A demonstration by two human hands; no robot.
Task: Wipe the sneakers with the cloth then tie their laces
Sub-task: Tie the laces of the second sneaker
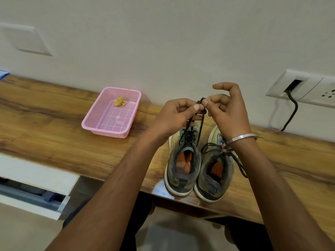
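On a wood-grain desk (54, 124) against a pale wall, with a wall socket (306, 87) at 2 o'clock, the left hand (174, 116) and right hand (230, 113) pinch the left sneaker's (183, 171) dark lace (200, 113), the right sneaker (213, 178) just beside, the yellow cloth (119, 102) in a pink basket (94, 124) at 10 o'clock.
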